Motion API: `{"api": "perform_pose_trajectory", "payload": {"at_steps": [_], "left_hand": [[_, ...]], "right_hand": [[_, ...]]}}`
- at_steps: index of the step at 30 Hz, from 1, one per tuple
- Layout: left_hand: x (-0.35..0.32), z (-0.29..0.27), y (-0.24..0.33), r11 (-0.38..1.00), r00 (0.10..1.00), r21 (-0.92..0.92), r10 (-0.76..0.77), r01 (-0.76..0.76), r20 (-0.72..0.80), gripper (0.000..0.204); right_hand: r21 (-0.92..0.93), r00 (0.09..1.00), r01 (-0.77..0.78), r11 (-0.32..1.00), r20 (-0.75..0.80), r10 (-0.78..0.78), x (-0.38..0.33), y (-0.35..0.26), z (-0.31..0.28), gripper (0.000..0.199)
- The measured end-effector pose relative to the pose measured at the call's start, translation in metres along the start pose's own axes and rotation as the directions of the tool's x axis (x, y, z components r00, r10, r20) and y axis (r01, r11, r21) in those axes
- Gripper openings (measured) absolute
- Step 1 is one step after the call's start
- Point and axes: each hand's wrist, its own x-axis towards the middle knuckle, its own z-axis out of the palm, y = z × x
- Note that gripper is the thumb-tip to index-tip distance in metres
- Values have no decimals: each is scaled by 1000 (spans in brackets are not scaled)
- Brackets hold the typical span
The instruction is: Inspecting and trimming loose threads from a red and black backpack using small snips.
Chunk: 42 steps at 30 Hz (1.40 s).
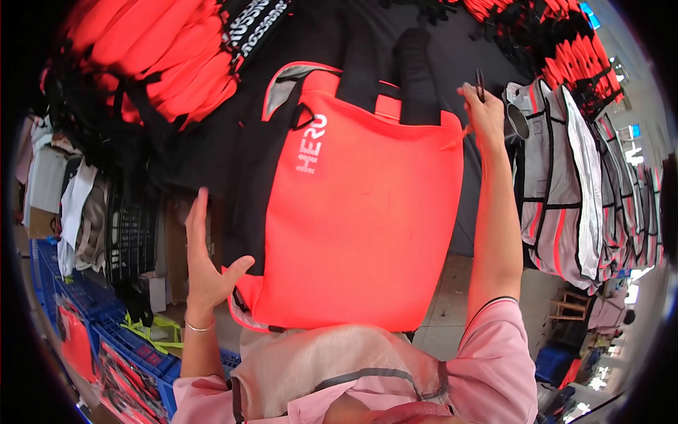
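A bright red-orange bag [364,226] with black straps, white lettering and a grey lining at its turned-back upper left edge lies flat before me. Its lower edge reaches my apron. My left hand [210,267] is open beside the lower left side, thumb spread toward the bag; whether it touches is hard to tell. By the upper right corner, my right hand [486,116] is closed around a slim dark two-pointed tool [480,79], points upward. A small loose red strip [452,141] sticks out at that corner, close to my right wrist.
Red bags with black straps [159,49] are heaped at the far left. Grey bags with black edging [558,184] hang at the right, near a round metal-rimmed object [518,121]. Blue crates [134,346] and a black basket [131,230] stand at the left.
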Motion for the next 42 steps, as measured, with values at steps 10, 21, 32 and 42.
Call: {"api": "perform_pose_trajectory", "payload": {"at_steps": [10, 21, 32, 42], "left_hand": [[141, 251, 15, 682, 741, 303, 556, -666, 377, 53], [233, 234, 20, 489, 859, -721, -135, 491, 494, 62], [152, 200, 88, 792, 692, -523, 187, 313, 698, 46], [68, 188, 89, 749, 613, -338, 661, -570, 432, 27]], "right_hand": [[-147, 988, -126, 981, 69, 137, 92, 41, 62, 42], [180, 954, 154, 972, 230, -194, -62, -5, 21, 40], [364, 982, 189, 912, -42, -187, -112, -30, -22, 19], [615, 881, -448, 649, 429, 200, -167, 10, -4, 17]]}}
